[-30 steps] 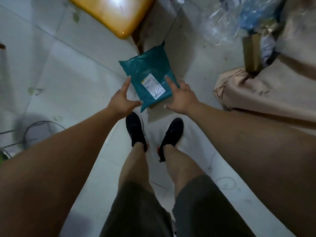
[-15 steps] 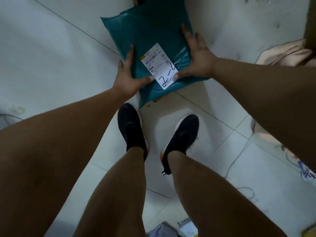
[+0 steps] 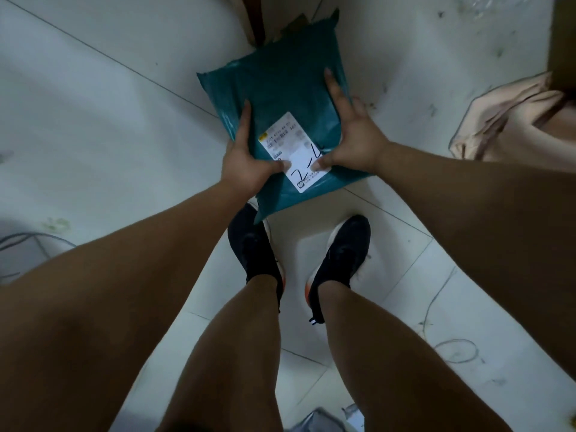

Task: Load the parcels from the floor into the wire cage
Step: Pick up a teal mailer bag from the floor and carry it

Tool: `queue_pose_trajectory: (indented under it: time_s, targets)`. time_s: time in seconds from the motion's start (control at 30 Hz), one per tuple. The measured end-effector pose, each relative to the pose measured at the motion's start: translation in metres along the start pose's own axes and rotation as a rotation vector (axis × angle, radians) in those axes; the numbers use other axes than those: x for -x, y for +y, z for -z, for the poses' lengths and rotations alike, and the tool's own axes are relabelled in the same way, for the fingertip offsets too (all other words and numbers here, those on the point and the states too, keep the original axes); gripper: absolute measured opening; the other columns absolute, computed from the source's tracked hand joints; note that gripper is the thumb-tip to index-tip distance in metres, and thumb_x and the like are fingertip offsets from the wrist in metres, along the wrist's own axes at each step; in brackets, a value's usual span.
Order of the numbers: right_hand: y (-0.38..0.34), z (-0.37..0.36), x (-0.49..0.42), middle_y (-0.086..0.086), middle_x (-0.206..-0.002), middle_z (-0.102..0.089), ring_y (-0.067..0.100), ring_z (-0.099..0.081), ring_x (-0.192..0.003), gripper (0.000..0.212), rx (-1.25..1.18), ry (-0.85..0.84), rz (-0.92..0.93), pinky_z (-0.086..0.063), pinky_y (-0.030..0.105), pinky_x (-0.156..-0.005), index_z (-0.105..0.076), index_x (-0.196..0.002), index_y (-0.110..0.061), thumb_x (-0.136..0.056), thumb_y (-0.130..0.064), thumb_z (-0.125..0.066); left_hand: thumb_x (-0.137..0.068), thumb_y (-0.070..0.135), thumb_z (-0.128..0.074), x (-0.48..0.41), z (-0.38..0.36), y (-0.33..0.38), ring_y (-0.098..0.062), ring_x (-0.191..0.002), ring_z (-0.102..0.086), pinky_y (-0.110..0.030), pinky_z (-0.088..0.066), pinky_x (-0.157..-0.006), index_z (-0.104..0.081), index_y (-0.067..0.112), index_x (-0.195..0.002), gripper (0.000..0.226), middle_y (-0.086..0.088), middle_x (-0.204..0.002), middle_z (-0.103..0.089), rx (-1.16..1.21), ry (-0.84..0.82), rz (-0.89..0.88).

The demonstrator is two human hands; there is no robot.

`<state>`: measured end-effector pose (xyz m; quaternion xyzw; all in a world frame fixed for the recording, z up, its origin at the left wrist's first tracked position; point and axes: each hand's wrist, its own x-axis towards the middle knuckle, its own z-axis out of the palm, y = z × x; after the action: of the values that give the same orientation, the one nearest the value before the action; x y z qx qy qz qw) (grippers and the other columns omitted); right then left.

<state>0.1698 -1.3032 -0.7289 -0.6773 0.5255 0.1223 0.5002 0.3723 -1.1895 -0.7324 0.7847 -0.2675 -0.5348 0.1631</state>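
While two black shoes [image 3: 255, 247] stand on the white tiled floor [image 3: 93, 120], both hands hold one teal plastic mailer parcel [image 3: 280, 88] just above the toes, its near corner overlapping the left shoe. At its side edges the left hand [image 3: 246, 166] and the right hand [image 3: 358, 141] each clamp it, thumbs pressed onto the single white shipping label [image 3: 293, 151], fingers stretched along the sides. Such a soft bag probably sags, so a wide, level two-handed grip should carry it safely. One crumpled beige sheet [image 3: 514, 120] lies toward the floor's right edge. No wire cage is in view.
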Motion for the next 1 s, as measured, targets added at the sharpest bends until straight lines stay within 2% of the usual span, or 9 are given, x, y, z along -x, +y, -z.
queue_pose_trajectory:
  time_s: [0.1, 0.23, 0.4, 0.5, 0.6, 0.73, 0.87, 0.93, 1.0]
  targets:
    - [-0.015, 0.000, 0.042, 0.015, -0.164, -0.016, 0.038, -0.032, -0.148, 0.155, -0.057, 0.002, -0.042, -0.036, 0.051, -0.119, 0.012, -0.155, -0.057, -0.050, -0.038, -0.101, -0.062, 0.033, -0.092, 0.039, 0.017, 0.014, -0.023, -0.131, -0.053, -0.040, -0.047, -0.111, -0.008, 0.062, -0.155, 0.129, 0.000, -0.148, -0.049, -0.064, -0.028, -0.014]
    - [-0.041, 0.011, 0.123, 0.010, -0.166, -0.010, 0.032, -0.023, -0.152, 0.151, -0.186, 0.047, -0.047, -0.027, 0.043, -0.120, 0.008, -0.159, -0.050, -0.055, -0.034, -0.100, -0.067, 0.032, -0.093, 0.107, 0.046, 0.051, -0.026, -0.131, -0.051, -0.039, -0.046, -0.106, -0.006, 0.061, -0.156, 0.127, -0.005, -0.145, -0.047, -0.189, -0.088, -0.029]
    - [-0.080, 0.047, 0.222, 0.008, -0.166, -0.012, 0.033, -0.026, -0.151, 0.151, -0.267, 0.071, -0.106, -0.029, 0.047, -0.122, 0.009, -0.157, -0.055, -0.054, -0.038, -0.100, -0.068, 0.030, -0.093, 0.197, 0.076, 0.111, -0.032, -0.133, -0.051, -0.054, -0.049, -0.108, -0.006, 0.064, -0.154, 0.127, -0.005, -0.146, -0.048, -0.273, -0.156, -0.042]
    - [-0.102, 0.073, 0.270, 0.007, -0.164, -0.016, 0.029, -0.029, -0.150, 0.149, -0.328, 0.120, -0.142, -0.026, 0.035, -0.118, 0.006, -0.157, -0.056, -0.054, -0.038, -0.101, -0.070, 0.029, -0.093, 0.236, 0.093, 0.149, -0.030, -0.138, -0.047, -0.051, -0.047, -0.111, -0.008, 0.060, -0.156, 0.124, -0.004, -0.153, -0.045, -0.314, -0.187, -0.099]
    - [-0.127, 0.099, 0.317, 0.005, -0.161, -0.020, 0.026, -0.031, -0.148, 0.146, -0.388, 0.206, -0.163, -0.024, 0.025, -0.111, 0.003, -0.157, -0.056, -0.055, -0.039, -0.100, -0.071, 0.027, -0.093, 0.270, 0.113, 0.197, -0.026, -0.142, -0.044, -0.046, -0.047, -0.111, -0.009, 0.059, -0.157, 0.124, -0.001, -0.158, -0.040, -0.368, -0.202, -0.184]
    - [-0.172, 0.133, 0.384, 0.005, -0.160, -0.021, 0.023, -0.029, -0.149, 0.147, -0.494, 0.353, -0.180, -0.021, 0.022, -0.112, 0.002, -0.158, -0.054, -0.054, -0.035, -0.101, -0.063, 0.023, -0.094, 0.324, 0.143, 0.269, -0.023, -0.137, -0.049, -0.046, -0.051, -0.107, -0.013, 0.063, -0.154, 0.128, 0.001, -0.158, -0.041, -0.437, -0.251, -0.285]
    - [-0.220, 0.161, 0.453, 0.004, -0.166, -0.015, 0.021, -0.021, -0.153, 0.148, -0.576, 0.515, -0.193, -0.015, 0.018, -0.112, 0.001, -0.160, -0.050, -0.053, -0.031, -0.101, -0.060, 0.022, -0.097, 0.388, 0.173, 0.338, -0.022, -0.139, -0.046, -0.045, -0.048, -0.110, -0.016, 0.059, -0.156, 0.131, 0.002, -0.160, -0.039, -0.551, -0.290, -0.421]
    - [-0.243, 0.172, 0.489, 0.005, -0.167, -0.014, 0.020, -0.017, -0.154, 0.148, -0.608, 0.589, -0.190, -0.013, 0.018, -0.111, 0.000, -0.161, -0.048, -0.053, -0.031, -0.100, -0.056, 0.028, -0.097, 0.418, 0.186, 0.365, -0.023, -0.139, -0.046, -0.048, -0.047, -0.111, -0.015, 0.063, -0.153, 0.133, 0.002, -0.159, -0.040, -0.609, -0.310, -0.499]
    - [-0.259, 0.180, 0.525, 0.007, -0.167, -0.015, 0.019, -0.018, -0.153, 0.148, -0.629, 0.662, -0.204, -0.012, 0.017, -0.110, 0.000, -0.161, -0.046, -0.054, -0.032, -0.101, -0.059, 0.026, -0.096, 0.449, 0.192, 0.390, -0.026, -0.135, -0.050, -0.050, -0.052, -0.105, -0.014, 0.069, -0.149, 0.130, 0.001, -0.158, -0.040, -0.667, -0.324, -0.543]
